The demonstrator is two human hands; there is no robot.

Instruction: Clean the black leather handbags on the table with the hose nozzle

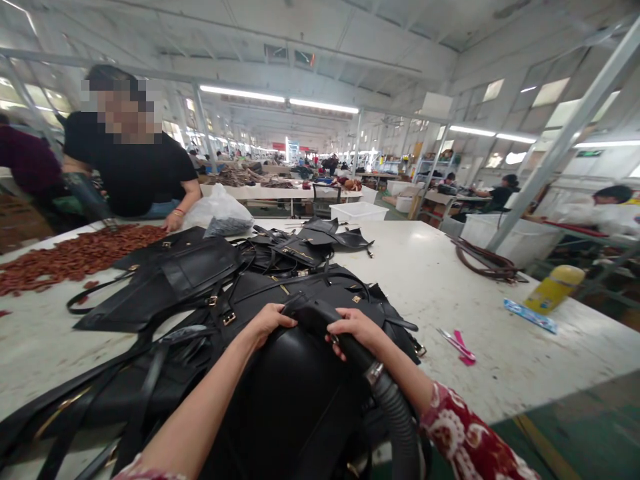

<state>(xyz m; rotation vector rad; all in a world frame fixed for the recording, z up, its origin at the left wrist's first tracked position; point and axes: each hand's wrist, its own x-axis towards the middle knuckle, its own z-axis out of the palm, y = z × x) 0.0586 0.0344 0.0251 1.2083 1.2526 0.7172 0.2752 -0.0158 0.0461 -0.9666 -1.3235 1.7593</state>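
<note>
My right hand (359,330) is wrapped round the black handle (320,315) of a ribbed hose (395,410). A metal clamp (374,372) joins the handle to the hose, which runs down towards me. My left hand (270,323) is closed at the top of a smooth black leather bag (287,380), close to the tip of the handle. The handle lies across the bag's upper part, and its far end is partly hidden. More black bags with straps and gold buckles (227,319) are heaped around both hands.
A heap of brown leather pieces (75,260) lies at the left, where a person in black (130,167) stands. Behind the bags is a clear plastic sack (220,210). Pink-handled snips (457,345), a blue packet (530,315) and a yellow bottle (555,290) are on the right.
</note>
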